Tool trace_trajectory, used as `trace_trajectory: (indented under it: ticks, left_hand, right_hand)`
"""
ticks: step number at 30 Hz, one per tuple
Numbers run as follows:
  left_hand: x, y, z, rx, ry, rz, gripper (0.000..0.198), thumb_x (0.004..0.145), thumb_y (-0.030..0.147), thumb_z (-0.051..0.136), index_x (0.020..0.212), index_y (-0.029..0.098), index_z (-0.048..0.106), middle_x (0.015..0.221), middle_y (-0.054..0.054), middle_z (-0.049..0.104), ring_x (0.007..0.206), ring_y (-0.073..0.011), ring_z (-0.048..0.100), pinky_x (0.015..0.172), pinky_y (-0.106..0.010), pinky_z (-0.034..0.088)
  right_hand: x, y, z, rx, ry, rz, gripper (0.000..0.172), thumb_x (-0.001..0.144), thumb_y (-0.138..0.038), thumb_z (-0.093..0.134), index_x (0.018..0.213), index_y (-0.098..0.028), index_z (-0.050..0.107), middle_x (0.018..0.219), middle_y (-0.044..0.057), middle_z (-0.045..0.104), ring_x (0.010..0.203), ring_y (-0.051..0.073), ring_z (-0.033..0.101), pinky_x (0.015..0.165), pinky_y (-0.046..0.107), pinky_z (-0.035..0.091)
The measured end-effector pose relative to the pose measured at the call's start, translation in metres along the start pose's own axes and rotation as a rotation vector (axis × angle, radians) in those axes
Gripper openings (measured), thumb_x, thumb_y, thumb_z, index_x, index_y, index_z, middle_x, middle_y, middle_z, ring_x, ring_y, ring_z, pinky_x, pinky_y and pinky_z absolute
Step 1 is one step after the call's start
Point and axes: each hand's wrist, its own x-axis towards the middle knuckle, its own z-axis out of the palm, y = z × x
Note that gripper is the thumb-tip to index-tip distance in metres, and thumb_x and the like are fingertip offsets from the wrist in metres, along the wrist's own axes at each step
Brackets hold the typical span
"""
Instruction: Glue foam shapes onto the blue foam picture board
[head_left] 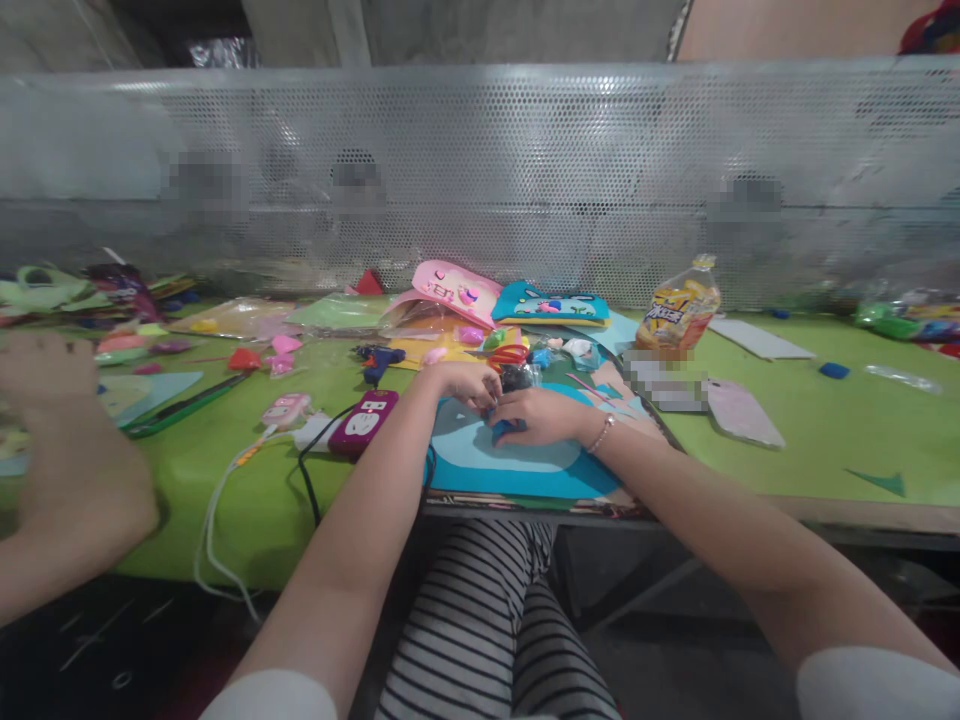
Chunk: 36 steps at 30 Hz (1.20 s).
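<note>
My left hand and my right hand meet over a light blue shape on a blue sheet. A small blue piece shows under the curled fingers of my right hand; its kind is not clear. My left fingers are bent and pinched close to my right fingertips, and what they hold, if anything, is hidden. Just beyond my hands lie a clear wrapper with something dark, red loops and small wrapped lumps of coloured material. A dark blue glue gun rests to the left.
Left of my arm are a maroon power block, a pink charger with cables, and green scissors or a cutter. Another person's arm is at far left. A drink bottle and a pink phone stand or lie right.
</note>
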Motion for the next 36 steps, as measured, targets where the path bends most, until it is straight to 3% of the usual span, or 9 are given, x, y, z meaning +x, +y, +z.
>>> trace_trajectory:
  ticks: [4,10,13,20,29,36]
  left_hand:
    - [0.002,-0.003,-0.002,0.01,-0.019,0.008,0.035,0.059,0.019,0.063,0.092,0.018,0.054,0.104,-0.004,0.06,0.088,-0.0149,0.062,0.077,-0.027,0.052]
    - [0.001,-0.005,-0.003,-0.024,-0.036,0.024,0.04,0.055,0.022,0.068,0.092,0.019,0.055,0.1,-0.002,0.061,0.091,-0.0161,0.062,0.081,-0.029,0.051]
    - [-0.002,-0.003,-0.003,-0.026,-0.059,0.044,0.041,0.055,0.027,0.072,0.091,0.018,0.055,0.099,-0.003,0.061,0.09,-0.0162,0.061,0.08,-0.029,0.051]
    - [-0.003,0.004,0.001,0.108,-0.005,0.013,0.051,0.051,0.036,0.076,0.094,0.018,0.056,0.1,-0.003,0.06,0.087,-0.0161,0.06,0.074,-0.026,0.051]
    - [0.004,-0.003,-0.003,0.274,0.008,0.067,0.056,0.049,0.042,0.075,0.096,0.017,0.06,0.091,-0.003,0.064,0.079,-0.0153,0.06,0.065,-0.022,0.045]
    - [0.008,-0.001,-0.004,0.357,0.0,0.091,0.057,0.049,0.041,0.076,0.097,0.015,0.06,0.088,-0.004,0.066,0.078,-0.0169,0.06,0.065,-0.024,0.044]
  right_hand:
    - [0.001,-0.003,-0.003,0.034,-0.014,0.019,0.024,0.082,-0.029,0.057,0.101,-0.015,0.063,0.092,0.008,0.066,0.084,0.016,0.058,0.074,0.027,0.044]
    - [0.002,-0.006,-0.012,0.093,-0.054,0.15,0.023,0.075,-0.023,0.06,0.097,-0.015,0.055,0.079,0.003,0.057,0.067,0.011,0.048,0.061,0.023,0.037]
    - [0.001,-0.004,-0.015,0.112,-0.066,0.195,0.018,0.074,-0.025,0.061,0.085,-0.016,0.051,0.078,0.002,0.054,0.065,0.011,0.044,0.059,0.022,0.034]
    - [-0.003,0.007,-0.013,0.141,-0.082,0.261,0.021,0.072,-0.031,0.062,0.075,-0.017,0.046,0.072,0.0,0.05,0.061,0.009,0.038,0.055,0.022,0.029]
    - [-0.003,0.012,-0.013,0.216,-0.136,0.321,0.016,0.072,-0.023,0.061,0.075,-0.017,0.047,0.073,-0.001,0.049,0.061,0.009,0.038,0.054,0.021,0.03]
    - [0.0,0.004,-0.011,0.112,-0.075,0.358,0.035,0.072,-0.044,0.066,0.087,-0.016,0.051,0.077,0.002,0.054,0.063,0.011,0.043,0.055,0.022,0.031]
